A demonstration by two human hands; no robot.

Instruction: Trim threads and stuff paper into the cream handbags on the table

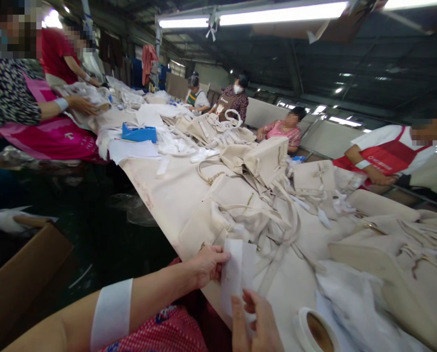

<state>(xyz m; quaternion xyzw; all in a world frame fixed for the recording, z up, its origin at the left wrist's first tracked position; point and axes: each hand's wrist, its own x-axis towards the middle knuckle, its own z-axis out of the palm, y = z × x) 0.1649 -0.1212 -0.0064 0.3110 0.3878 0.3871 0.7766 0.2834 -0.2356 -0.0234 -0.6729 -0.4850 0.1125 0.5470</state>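
My left hand (208, 266) pinches the left edge of a folded white sheet of paper (231, 269) between thumb and fingers. At the sheet's lower end, my right hand (257, 322) has its thumb and fingers closed on it. The paper is upright just over the near edge of the table, with a crease running down it. Directly behind it lies a cream handbag (207, 220) with straps and a metal fitting. A white roll with a brown core (317, 332), which looks like tape, is to the right of my right hand.
Cream handbags (266, 156) are heaped along the table (148, 181). More bags (372, 254) and clear plastic (358, 298) lie at right. A blue tape dispenser (140, 133) stands farther back. A cardboard box (24, 274) is at lower left. Several people work around the table.
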